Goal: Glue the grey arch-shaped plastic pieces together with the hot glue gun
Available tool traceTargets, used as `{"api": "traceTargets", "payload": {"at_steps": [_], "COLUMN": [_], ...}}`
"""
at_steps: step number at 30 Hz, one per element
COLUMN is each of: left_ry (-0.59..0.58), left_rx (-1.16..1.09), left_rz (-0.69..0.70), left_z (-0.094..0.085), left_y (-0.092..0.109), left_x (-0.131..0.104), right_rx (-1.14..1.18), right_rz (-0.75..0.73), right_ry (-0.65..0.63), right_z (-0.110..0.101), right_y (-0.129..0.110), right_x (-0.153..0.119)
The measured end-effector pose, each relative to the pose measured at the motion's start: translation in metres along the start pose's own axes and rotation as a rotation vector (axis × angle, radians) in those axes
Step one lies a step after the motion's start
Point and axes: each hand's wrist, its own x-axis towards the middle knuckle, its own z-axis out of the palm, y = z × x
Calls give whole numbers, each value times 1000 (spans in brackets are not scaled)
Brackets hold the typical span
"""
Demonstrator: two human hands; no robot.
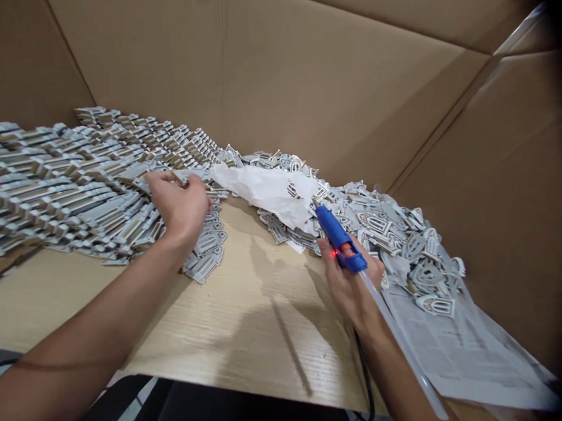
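Observation:
My right hand point(348, 282) is closed around a blue hot glue gun point(331, 230). A red light glows on its side, and a long clear glue stick point(404, 348) sticks out of its back. The nozzle points away from me, close to a crumpled white paper sheet point(265, 186). Over the stacked pieces, my left hand point(181, 203) is closed in a pinch on a flat grey-white cut-out piece, mostly hidden by the fingers. Below that hand several grey arch-shaped cut-outs point(206, 251) overlap on the table.
Dense rows of layered grey-white pieces point(63, 190) fill the left. A loose heap of arch-shaped cut-outs point(376, 221) spreads right, partly on newspaper point(458, 346). Cardboard walls point(274, 72) enclose the wooden table point(248, 313). A black cable point(364, 376) hangs near my right wrist.

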Motion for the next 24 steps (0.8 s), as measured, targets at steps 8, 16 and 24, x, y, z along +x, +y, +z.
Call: {"api": "traceTargets", "payload": {"at_steps": [8, 16, 24], "left_ry": [-165, -886, -912], "left_rx": [66, 454, 510], "left_rz": [29, 708, 672], "left_z": [15, 26, 24], "left_y": [0, -28, -29], "left_x": [-35, -76, -77], "right_rx": [72, 262, 670], "right_rz": [208, 329, 444], "right_ry": [-103, -202, -127], "right_z": [3, 2, 8], "right_y": [1, 14, 17], "right_x": [2, 14, 20]}}
